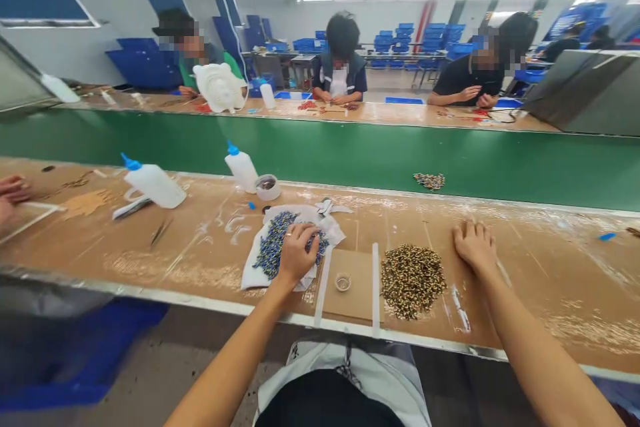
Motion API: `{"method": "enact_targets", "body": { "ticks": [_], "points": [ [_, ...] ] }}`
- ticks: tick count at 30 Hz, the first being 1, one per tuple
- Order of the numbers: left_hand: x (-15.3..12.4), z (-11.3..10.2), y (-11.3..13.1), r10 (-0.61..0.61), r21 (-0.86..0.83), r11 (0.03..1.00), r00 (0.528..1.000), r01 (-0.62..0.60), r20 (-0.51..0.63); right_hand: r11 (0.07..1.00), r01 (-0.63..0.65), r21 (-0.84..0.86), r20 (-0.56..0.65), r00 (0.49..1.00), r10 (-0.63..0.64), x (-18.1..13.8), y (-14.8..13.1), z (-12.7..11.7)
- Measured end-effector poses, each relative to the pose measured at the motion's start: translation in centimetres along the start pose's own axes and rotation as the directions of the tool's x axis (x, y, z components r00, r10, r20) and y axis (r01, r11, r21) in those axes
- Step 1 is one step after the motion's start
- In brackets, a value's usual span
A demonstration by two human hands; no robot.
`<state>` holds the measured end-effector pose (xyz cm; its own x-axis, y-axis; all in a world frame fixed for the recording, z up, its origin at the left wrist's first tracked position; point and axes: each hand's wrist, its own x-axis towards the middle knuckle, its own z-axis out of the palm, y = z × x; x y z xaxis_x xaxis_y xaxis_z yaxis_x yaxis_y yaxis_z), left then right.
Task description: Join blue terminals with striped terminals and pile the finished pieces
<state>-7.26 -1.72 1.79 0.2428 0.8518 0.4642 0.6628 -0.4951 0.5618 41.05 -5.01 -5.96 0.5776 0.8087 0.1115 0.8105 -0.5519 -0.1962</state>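
Observation:
Palm down, my left hand (299, 252) rests over a pile of small blue pieces (273, 240), its fingers curved and slightly apart with the tips among the pieces. That pile lies on a crumpled white bag (250, 273). My right hand (475, 243) lies flat on the brown worktable (540, 260), fingers spread, holding nothing. Between the hands is a heap of small gold and black pieces (413, 280), nearer the right one. A small clear round cup (343, 282) sits on a cardboard square (350, 307) between two white strips.
Two white squeeze bottles (156, 185) with blue tips, a tape roll (268, 187) and tweezers (161, 231) are at left. A green belt (325, 153) crosses beyond, carrying a small cluster of pieces (429, 181). Another person's hands (13, 193) show at far left; several people sit opposite.

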Motion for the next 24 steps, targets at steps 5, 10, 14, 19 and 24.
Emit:
{"method": "enact_targets", "body": {
  "ticks": [5, 10, 14, 19, 24],
  "points": [
    [-2.3, -1.3, -2.2, -0.101, 0.419, 0.904, 0.995, 0.082, 0.021, 1.0, -0.01, -0.015, 0.008, 1.0, 0.011, -1.6, 0.6, 0.2],
    [-2.5, -0.3, -2.7, -0.173, 0.518, 0.85, 0.978, 0.09, 0.115, 0.999, -0.026, -0.025, 0.012, 1.0, 0.026, -1.8, 0.9, 0.6],
    [-2.0, 0.2, -3.0, -0.139, 0.524, 0.85, 0.981, 0.048, 0.135, 0.999, -0.026, -0.029, 0.009, 1.0, 0.027, -1.6, 1.1, 1.0],
    [-1.6, 0.4, -3.4, -0.125, 0.513, 0.858, 0.977, 0.018, 0.175, 0.999, -0.033, -0.028, 0.007, 0.999, 0.033, -1.3, 1.3, 1.6],
    [-1.1, 0.9, -3.4, -0.121, 0.521, 0.853, 0.968, -0.013, 0.221, 0.999, -0.048, -0.018, 0.009, 0.999, 0.048, -1.0, 1.6, 2.2]
  ]
}}
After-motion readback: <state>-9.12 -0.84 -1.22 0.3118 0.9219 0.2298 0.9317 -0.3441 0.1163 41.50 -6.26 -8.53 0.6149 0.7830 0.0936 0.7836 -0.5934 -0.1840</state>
